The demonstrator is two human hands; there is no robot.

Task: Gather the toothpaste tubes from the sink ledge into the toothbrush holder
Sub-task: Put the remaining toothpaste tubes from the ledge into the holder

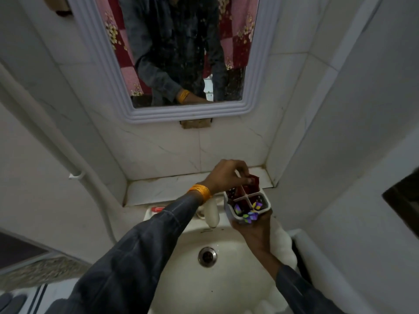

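My right hand holds a white toothbrush holder from below, above the basin's right rim. The holder has four compartments and purple flower print on its front. My left hand, with an orange bangle at the wrist, pinches the flat end of a dark red toothpaste tube that stands in the holder's far right compartment. Another dark red item fills the far left compartment; I cannot tell what it is. A small red and white object lies at the basin's back left edge.
A white marble ledge runs behind the sink, under a mirror with a white frame. A white tap stands at the basin's back. White cloth lies at the right rim. Tiled walls close in on both sides.
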